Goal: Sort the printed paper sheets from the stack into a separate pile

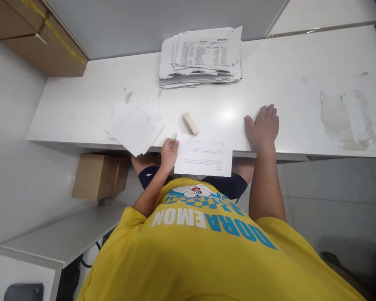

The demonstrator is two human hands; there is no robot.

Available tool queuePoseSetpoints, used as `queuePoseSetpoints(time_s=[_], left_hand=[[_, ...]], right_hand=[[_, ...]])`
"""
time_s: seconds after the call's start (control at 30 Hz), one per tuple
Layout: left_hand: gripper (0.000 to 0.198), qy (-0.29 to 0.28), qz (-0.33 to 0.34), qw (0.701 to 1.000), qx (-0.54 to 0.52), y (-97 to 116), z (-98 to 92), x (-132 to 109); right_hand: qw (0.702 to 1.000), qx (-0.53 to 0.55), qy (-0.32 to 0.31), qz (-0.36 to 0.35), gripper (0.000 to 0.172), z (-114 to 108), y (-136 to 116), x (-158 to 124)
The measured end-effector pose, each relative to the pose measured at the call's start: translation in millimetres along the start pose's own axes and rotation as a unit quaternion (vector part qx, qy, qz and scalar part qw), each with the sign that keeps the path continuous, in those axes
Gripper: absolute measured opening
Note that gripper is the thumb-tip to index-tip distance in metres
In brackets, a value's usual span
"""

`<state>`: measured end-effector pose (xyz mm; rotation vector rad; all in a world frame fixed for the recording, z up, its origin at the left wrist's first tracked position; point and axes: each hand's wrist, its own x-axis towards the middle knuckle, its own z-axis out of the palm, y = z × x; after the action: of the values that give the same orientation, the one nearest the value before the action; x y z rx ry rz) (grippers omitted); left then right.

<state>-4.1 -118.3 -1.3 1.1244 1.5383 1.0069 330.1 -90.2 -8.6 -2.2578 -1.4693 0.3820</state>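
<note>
My left hand is closed on the left edge of a printed white sheet that hangs partly over the near edge of the white desk. My right hand lies flat on the desk to the right of the sheet, fingers stretched out, holding nothing. A small beige stapler lies just beyond the sheet, between my hands. A small fanned pile of papers rests left of my left hand.
A tall stack of printed documents sits at the back of the desk against the grey partition. A cardboard box stands under the desk at left. Stains mark the desk's right side. A lower shelf runs at near left.
</note>
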Motion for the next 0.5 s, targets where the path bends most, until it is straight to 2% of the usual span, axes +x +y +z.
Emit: queuePoseSetpoints(time_s=[0.07,0.17,0.23,0.33,0.4,0.5], left_hand=[[0.011,-0.002,0.011,1.000,-0.004,0,8.4,-2],[0.012,0.011,0.020,0.999,-0.029,-5,19.8,-10],[0.013,0.025,0.020,0.998,-0.051,-9,24.6,-15],[0.012,0.045,0.019,0.996,-0.070,-13,27.5,-17],[0.011,0.050,0.025,0.996,-0.069,-12,26.7,-16],[0.029,0.044,0.052,0.998,-0.012,-7,20.1,-15]], right_hand=[[1.000,0.015,-0.017,-0.014,0.075,0,-2,-9],[0.992,0.082,-0.071,-0.059,0.067,5,-14,-42],[0.980,0.116,-0.102,-0.122,0.067,12,-29,-71],[0.953,0.096,-0.159,-0.239,0.069,26,-54,-103],[0.945,0.059,-0.174,-0.270,0.071,34,-66,-105],[0.948,0.012,-0.167,-0.272,0.069,37,-73,-85]])
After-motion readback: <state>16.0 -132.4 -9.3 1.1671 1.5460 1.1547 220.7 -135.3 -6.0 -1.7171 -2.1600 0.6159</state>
